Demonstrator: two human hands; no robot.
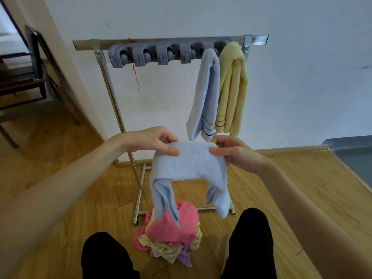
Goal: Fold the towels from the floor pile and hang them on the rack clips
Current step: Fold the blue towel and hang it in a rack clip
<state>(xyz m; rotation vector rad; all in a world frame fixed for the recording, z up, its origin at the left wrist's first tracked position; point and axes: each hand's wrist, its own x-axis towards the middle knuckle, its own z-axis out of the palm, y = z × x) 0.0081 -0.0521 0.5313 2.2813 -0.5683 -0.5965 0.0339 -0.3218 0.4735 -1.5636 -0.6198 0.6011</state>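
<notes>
A light blue towel is stretched between my hands in front of the rack, its two ends drooping down. My left hand pinches its upper left edge and my right hand pinches its upper right edge. Below it on the wooden floor lies the pile of towels, pink on top with yellow and purple beneath. The metal rack carries a grey strip of clips. A folded light blue towel and a folded yellow towel hang from the clips at the right end.
Several grey clips on the left of the strip hold nothing. A red thread dangles from the bar. A dark metal chair stands at the far left. My knees in black trousers flank the pile. A white wall is behind the rack.
</notes>
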